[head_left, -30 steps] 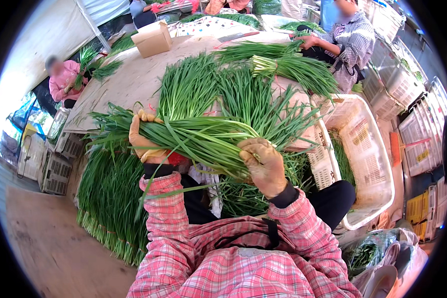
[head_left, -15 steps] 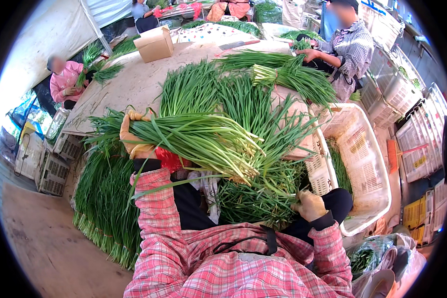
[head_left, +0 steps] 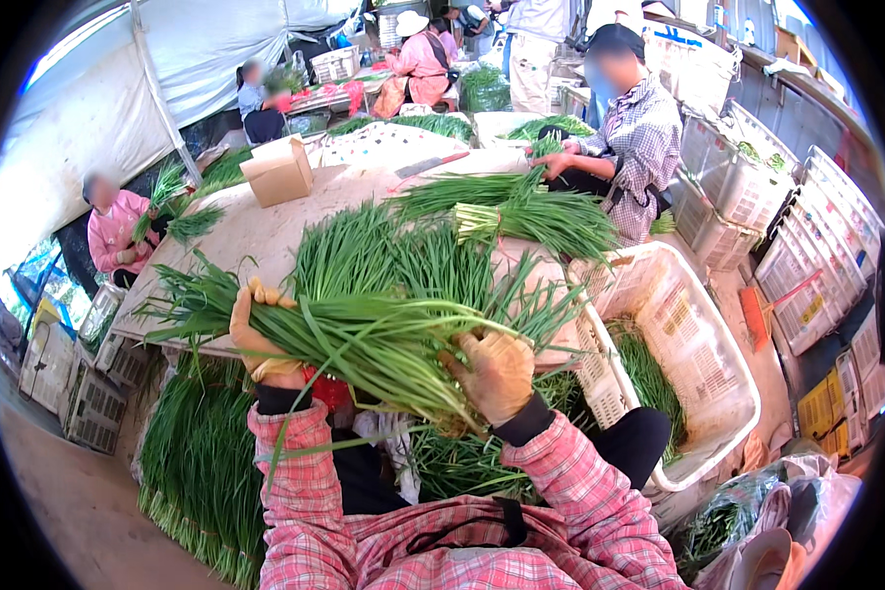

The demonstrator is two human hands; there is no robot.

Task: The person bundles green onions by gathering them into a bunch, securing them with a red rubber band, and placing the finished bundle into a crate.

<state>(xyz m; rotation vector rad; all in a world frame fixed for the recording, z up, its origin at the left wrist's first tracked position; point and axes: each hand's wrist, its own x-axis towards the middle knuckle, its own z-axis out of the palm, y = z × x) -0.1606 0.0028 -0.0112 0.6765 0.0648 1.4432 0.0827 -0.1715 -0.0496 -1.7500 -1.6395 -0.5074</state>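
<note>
My left hand (head_left: 258,334), in a tan glove, is closed round the leafy part of a loose bunch of garlic chives (head_left: 374,334), held across in front of me over my lap. The pale stem ends point right. There my right hand (head_left: 497,374), gloved too, presses curled fingers against the stems; its fingertips are partly hidden. Beyond the bunch, more chives (head_left: 354,251) lie spread on the board table (head_left: 202,231). Loose, tangled greens (head_left: 462,462) lie low between my legs. Something red (head_left: 326,388) shows beside my left wrist.
A white plastic crate (head_left: 703,369) holding some greens stands right of my knee. Tied chive bundles (head_left: 202,472) are stacked low at left. A cardboard box (head_left: 277,175), a knife (head_left: 433,164) and a tied bundle (head_left: 551,216) lie farther back. A person in checks (head_left: 639,133) works across at right.
My right hand has come up from the loose greens by my right knee to the bunch's stem ends. My left hand still holds the bunch. The view has tilted up.
</note>
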